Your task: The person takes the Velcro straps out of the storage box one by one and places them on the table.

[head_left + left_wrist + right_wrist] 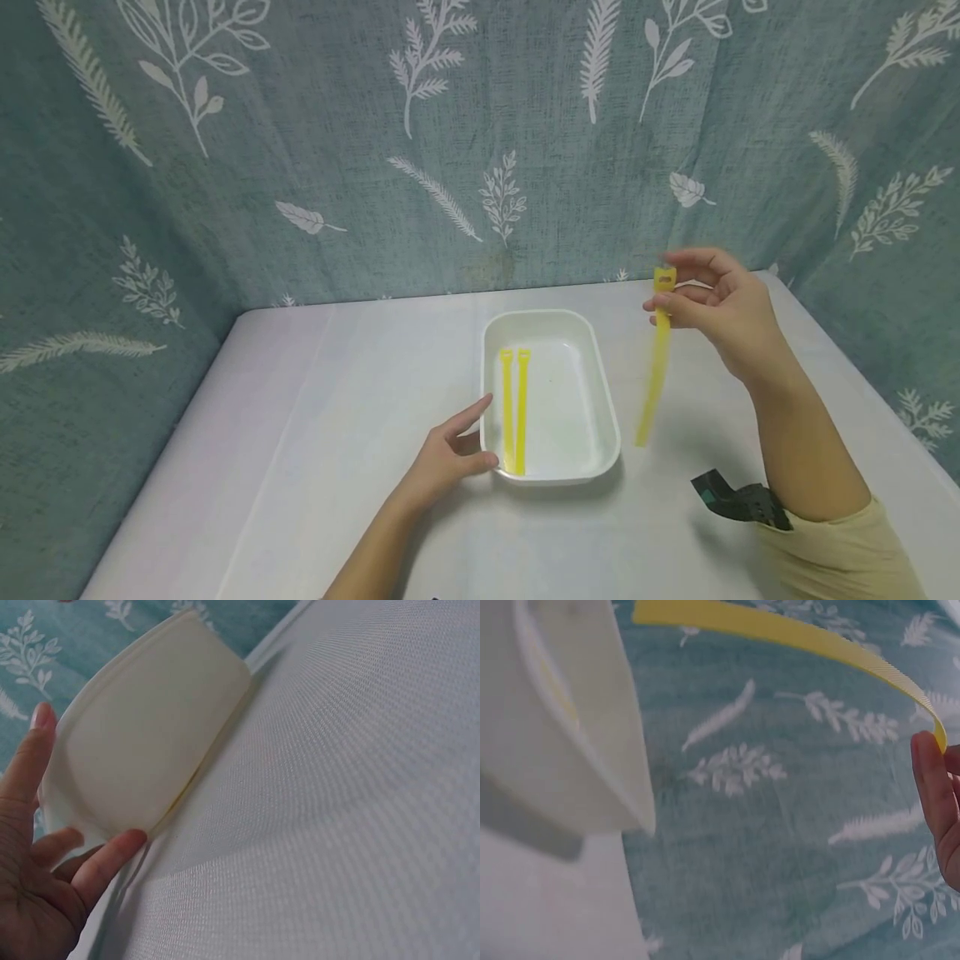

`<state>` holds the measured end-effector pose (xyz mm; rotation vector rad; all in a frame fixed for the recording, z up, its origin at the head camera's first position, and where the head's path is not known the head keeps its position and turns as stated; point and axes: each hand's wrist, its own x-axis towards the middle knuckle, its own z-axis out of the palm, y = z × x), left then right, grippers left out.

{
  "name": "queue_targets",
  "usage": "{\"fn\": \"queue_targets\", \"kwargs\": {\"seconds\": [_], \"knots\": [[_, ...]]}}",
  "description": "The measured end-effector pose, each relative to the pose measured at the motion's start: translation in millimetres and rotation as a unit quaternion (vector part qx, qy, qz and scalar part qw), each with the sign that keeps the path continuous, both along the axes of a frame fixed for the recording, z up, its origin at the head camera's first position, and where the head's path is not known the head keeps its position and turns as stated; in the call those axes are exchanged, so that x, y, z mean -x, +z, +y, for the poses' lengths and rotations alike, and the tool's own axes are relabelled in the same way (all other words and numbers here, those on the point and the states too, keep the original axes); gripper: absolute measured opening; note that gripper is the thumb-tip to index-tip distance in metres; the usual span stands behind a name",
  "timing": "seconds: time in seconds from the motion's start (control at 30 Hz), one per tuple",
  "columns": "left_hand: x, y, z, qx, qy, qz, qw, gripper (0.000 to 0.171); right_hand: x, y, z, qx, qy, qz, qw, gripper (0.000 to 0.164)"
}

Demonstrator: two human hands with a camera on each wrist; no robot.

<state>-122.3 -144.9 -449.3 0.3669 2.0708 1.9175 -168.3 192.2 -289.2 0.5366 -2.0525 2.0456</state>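
In the head view, my right hand (716,304) pinches a yellow hook-and-loop cable tie (655,375) near its slotted head, between thumb and fingers. The tie dangles to the right of a white tray (573,479), above the table; the right wrist view shows it as a curved strip (810,639) leading away from the fingers. My left hand (446,458) rests against the tray's near left corner, fingers spread, touching its outer wall (150,735). Inside the tray, along its left side, two more yellow cable ties (507,412) lie side by side, heads toward the far end.
A white cloth covers the table (337,392). Behind it and at both sides hangs a blue-green curtain (337,150) with white leaf prints. A black strap (742,500) sits round the right forearm by the beige sleeve (840,554).
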Motion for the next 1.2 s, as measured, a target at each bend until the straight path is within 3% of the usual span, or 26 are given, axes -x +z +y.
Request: {"fn": "queue_targets", "kwargs": {"seconds": [0.17, 0.47, 0.8, 1.2], "knots": [[0.2, -0.5, -1, 0.001, -0.001, 0.005, 1.0, 0.082, -6.9, -10.5, 14, 0.002, -0.023, 0.0, 1.0, 0.034], [2.7, 2.0, 2, 0.012, 0.011, -0.018, 0.9997, 0.08, -8.4, -32.9, 32, -0.014, -0.023, 0.018, 0.999, 0.03], [-1.8, 3.5, -1, 0.007, -0.002, -0.006, 1.0, 0.08, -6.7, -63.5, 44, -0.02, -0.02, -0.028, 0.999, 0.031], [-1.4, 1.7, 1, 0.017, 0.006, 0.007, 0.9998, 0.078, 14.9, -88.6, 35, -0.073, 0.005, -0.039, 0.997, 0.027]]}}
